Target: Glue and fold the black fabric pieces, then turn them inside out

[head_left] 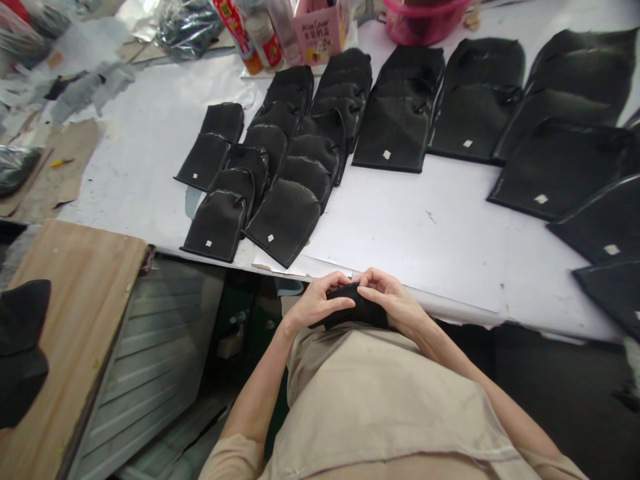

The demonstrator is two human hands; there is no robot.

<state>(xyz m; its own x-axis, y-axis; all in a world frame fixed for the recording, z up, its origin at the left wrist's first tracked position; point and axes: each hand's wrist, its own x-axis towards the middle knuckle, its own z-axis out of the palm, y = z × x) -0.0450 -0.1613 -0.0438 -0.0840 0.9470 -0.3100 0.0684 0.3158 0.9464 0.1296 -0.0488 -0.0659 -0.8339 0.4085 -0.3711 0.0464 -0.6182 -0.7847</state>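
Both hands meet at the table's front edge, just above the beige apron. My left hand grips the left part of a black piece, its thumb lying along the top. On the right, my right hand pinches the same piece near its upper edge. The fingertips of the two hands are close together. Part of the piece is hidden by my fingers. Beyond them, overlapping black pieces with small white labels lie in rows, among them one stack and another near the edge.
The white table carries more black pieces toward the back right. Bottles, a pink box and a pink basin stand at the back. A wooden board at left holds black pieces.
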